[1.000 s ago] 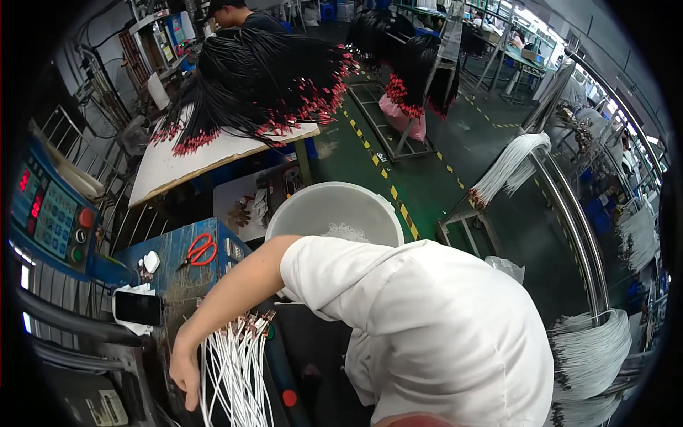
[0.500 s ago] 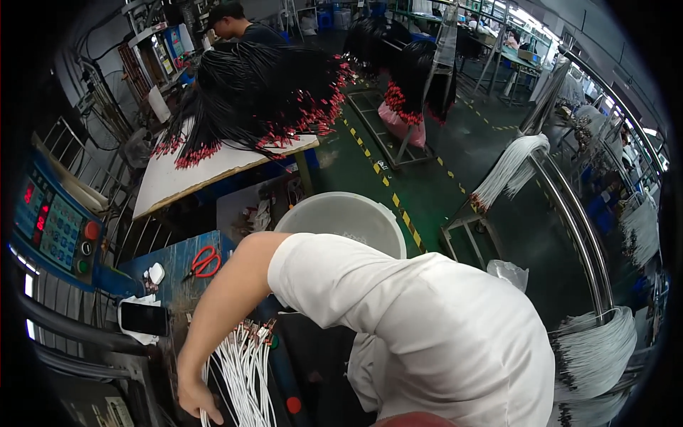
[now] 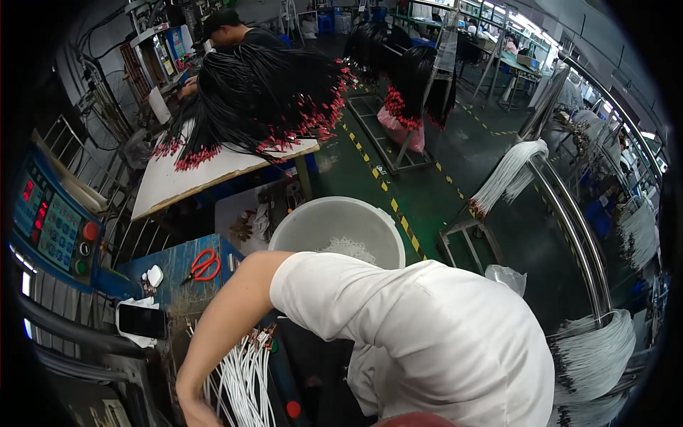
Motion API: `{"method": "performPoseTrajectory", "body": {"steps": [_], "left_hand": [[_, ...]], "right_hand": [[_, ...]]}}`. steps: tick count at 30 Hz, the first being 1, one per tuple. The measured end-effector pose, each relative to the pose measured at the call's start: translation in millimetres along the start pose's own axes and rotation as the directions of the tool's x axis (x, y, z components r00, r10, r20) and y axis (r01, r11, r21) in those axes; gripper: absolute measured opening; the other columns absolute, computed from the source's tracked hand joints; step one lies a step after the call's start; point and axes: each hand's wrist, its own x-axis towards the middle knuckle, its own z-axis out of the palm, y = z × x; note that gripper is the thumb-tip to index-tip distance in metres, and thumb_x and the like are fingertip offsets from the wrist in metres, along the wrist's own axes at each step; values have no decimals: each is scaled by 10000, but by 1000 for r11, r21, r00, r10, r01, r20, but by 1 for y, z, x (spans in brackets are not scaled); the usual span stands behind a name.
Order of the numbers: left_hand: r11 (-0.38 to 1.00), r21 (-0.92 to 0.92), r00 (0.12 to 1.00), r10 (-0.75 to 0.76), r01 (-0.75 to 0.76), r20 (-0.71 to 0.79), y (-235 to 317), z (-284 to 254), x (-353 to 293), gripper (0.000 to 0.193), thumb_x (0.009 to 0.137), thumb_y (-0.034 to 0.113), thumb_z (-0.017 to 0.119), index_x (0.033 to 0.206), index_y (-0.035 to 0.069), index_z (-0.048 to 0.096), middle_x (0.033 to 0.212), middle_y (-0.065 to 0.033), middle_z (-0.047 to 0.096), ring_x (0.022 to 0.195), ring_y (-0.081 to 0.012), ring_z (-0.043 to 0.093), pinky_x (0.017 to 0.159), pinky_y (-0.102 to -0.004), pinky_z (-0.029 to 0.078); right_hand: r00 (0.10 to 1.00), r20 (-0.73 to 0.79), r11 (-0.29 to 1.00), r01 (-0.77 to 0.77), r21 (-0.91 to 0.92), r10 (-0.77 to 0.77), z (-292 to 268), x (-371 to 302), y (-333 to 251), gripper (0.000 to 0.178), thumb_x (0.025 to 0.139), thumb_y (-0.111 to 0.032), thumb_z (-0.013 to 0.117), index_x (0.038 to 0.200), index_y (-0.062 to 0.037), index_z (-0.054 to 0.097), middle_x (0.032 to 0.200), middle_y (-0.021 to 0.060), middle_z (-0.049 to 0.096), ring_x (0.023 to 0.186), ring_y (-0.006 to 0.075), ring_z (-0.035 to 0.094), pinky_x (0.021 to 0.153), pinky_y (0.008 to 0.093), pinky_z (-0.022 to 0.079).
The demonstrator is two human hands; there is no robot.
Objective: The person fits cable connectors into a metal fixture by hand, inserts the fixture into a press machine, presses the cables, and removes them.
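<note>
My right hand [image 3: 200, 415] is at the lower edge, cut off by the frame and blurred, so its fingers do not show. The bare forearm comes down to it from a white short sleeve. Beside the hand lies a bundle of white cables [image 3: 243, 377] with copper-coloured ends at the top. Whether the hand touches or grips any cable is hidden. My left hand is out of view.
Left of the arm are a blue control panel [image 3: 53, 220], a phone [image 3: 141, 322] and red-handled scissors [image 3: 205, 265]. A large pale tub [image 3: 284, 222] stands beyond. Black cables with red ends [image 3: 270, 92] cover a table near another person [image 3: 238, 32]. White cables [image 3: 597, 349] hang on a rail at right.
My right hand has moved down, from beside the white cables to partly beyond the lower edge. The view has shifted slightly, and more of the tub's inside shows.
</note>
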Motion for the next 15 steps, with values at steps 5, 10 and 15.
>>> {"method": "performPoseTrajectory", "body": {"steps": [5,10,15], "left_hand": [[999,-45,977,-17,8,-210,-69,-5,-6,387,930,286,658,1113,-55,633,1048,-219,638,865,-327,609,791,-434,495],[997,-79,932,-23,-7,-361,-118,-9,0,490,935,377,669,1145,-62,615,1137,-255,632,873,-339,610,810,-442,490],[995,-95,918,-8,-32,-396,-82,12,18,443,938,343,662,1124,-58,626,1087,-239,642,847,-330,614,784,-438,494]], "right_hand": [[979,-97,942,199,270,-179,-4,18,-16,405,926,-469,626,758,-103,666,667,12,518,574,181,482,580,381,421],[1000,1,991,14,-137,-14,-42,-8,11,425,933,-485,615,744,-105,626,635,10,481,560,173,443,558,364,400],[999,25,972,-31,-235,38,-26,-3,26,432,920,-482,627,712,-105,588,626,16,482,548,195,438,561,392,402]]}}
